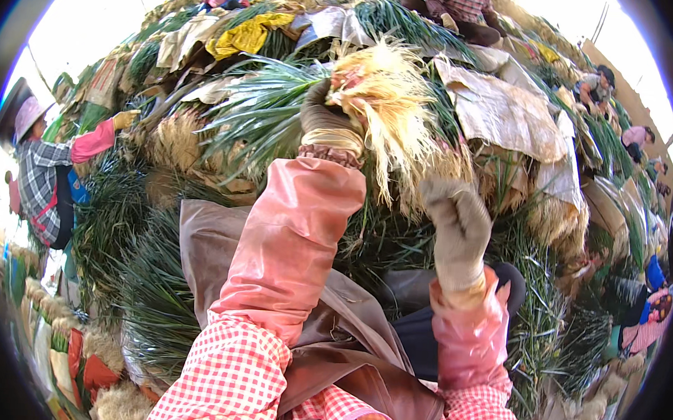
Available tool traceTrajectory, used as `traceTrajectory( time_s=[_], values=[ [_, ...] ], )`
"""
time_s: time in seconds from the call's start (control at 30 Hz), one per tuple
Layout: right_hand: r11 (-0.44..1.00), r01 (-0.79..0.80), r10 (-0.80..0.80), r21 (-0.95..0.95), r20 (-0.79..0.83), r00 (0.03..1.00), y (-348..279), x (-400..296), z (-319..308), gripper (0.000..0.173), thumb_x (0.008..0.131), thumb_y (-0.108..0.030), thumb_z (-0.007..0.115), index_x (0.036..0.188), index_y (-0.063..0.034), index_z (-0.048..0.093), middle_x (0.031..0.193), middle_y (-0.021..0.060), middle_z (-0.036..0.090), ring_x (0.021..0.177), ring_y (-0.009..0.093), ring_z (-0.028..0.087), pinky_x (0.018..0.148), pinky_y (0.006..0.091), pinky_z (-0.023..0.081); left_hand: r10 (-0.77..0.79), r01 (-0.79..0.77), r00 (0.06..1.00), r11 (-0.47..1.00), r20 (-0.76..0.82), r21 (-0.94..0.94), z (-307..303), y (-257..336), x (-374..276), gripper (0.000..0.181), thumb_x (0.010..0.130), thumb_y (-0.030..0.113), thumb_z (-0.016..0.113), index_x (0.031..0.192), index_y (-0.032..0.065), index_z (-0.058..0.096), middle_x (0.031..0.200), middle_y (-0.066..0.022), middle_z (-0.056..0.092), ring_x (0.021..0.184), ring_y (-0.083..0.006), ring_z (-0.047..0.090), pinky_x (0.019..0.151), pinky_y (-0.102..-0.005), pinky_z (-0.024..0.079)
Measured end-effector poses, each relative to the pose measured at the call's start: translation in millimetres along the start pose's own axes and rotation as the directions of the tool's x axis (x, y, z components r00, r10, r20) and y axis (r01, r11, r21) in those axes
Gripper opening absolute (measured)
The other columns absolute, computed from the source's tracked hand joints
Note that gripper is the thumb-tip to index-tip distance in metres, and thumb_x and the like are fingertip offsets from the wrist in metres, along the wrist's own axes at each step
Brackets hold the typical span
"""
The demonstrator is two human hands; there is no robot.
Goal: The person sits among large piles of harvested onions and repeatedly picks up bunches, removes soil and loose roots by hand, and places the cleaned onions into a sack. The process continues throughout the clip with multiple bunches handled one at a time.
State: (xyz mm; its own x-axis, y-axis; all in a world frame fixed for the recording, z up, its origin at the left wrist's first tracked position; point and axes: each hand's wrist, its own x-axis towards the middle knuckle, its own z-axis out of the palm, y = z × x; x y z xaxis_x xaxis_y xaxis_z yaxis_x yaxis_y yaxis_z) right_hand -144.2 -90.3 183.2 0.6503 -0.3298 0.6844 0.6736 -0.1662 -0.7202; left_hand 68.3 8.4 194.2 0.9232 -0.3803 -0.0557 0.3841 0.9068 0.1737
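Note:
My left hand (330,111), in a brown knit glove, is closed around a bunch of green-leaved allium plants (395,91). The pale, stringy roots point right and hang down, while the long leaves spread to the left. Lower and to the right, my right hand (457,226), in a tan knit glove, is raised with its fingers curled, apart from the bunch; whether it holds anything cannot be told. Pink waterproof sleeves cover both forearms. A brown apron (354,318) lies across my lap, with loose green leaves (391,243) beyond it.
Rooted bundles (176,138) are piled ahead, partly under woven sacks (504,110) and a yellow cloth (248,34). Heaps of green leaves (153,286) lie on both sides. A person in a plaid shirt (43,160) works at the left; several others sit ahead and at the right.

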Motion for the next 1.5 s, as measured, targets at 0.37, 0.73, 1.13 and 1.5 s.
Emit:
traceTrajectory(
  time_s=[0.37, 0.73, 1.13, 1.5],
  values=[
    [0.918, -0.076, 0.063, -0.39, -0.048, 0.997, 10.2, 10.8, 29.4, 0.03, 0.072, -0.01, 0.071, 0.098, -0.0044, 0.056, 0.094, 0.0126, 0.057, 0.079, 0.022, 0.059, 0.069, 0.0325, 0.047, -0.06, 0.061, 0.997, 0.998, 0.038, -0.023, 20.6, 4.4, -21.9, 0.02, 0.083, 0.027, 0.053, 0.082, 0.0078, 0.055, 0.049, 0.001, 0.044, 0.038, -0.0155, 0.039, 0.037, -0.0292, 0.03],
    [0.936, -0.146, 0.24, -0.319, 0.282, 0.929, 21.6, -4.4, 30.7, 0.012, 0.08, 0.006, 0.058, 0.088, -0.002, 0.055, 0.082, 0.003, 0.058, 0.072, 0.009, 0.055, 0.066, 0.0228, 0.046, 0.223, -0.209, 0.974, 0.956, -0.046, 0.207, -17.1, 23.4, -14.2, 0.021, 0.085, 0.024, 0.05, 0.077, 0.0062, 0.056, 0.054, -0.0072, 0.056, 0.037, -0.0225, 0.046, 0.035, -0.0334, 0.035],
    [0.886, -0.245, 0.343, -0.393, 0.202, 0.917, 41.9, 21.0, 55.0, 0.008, 0.078, -0.003, 0.059, 0.086, -0.0017, 0.059, 0.073, 0.0111, 0.057, 0.069, 0.015, 0.055, 0.065, 0.0275, 0.043, -0.143, 0.133, 0.971, 0.989, 0.19, 0.065, -38.3, 72.9, -20.7, 0.013, 0.08, 0.016, 0.054, 0.082, 0.0038, 0.056, 0.074, -0.0099, 0.061, 0.046, -0.0185, 0.05, 0.037, -0.0272, 0.037],
    [0.688, -0.414, 0.612, -0.596, 0.169, 0.773, 152.5, -83.9, -78.4, 0.004, 0.085, -0.002, 0.056, 0.088, -0.0032, 0.058, 0.08, -0.0013, 0.057, 0.078, 0.007, 0.05, 0.074, 0.0209, 0.041, 0.129, -0.149, 0.989, 0.816, 0.076, 0.559, -144.7, 360.0, -170.2, 0.037, 0.081, 0.02, 0.057, 0.103, -0.0088, 0.057, 0.098, -0.0194, 0.063, 0.078, -0.0263, 0.063, 0.056, -0.0355, 0.052]
  ],
)
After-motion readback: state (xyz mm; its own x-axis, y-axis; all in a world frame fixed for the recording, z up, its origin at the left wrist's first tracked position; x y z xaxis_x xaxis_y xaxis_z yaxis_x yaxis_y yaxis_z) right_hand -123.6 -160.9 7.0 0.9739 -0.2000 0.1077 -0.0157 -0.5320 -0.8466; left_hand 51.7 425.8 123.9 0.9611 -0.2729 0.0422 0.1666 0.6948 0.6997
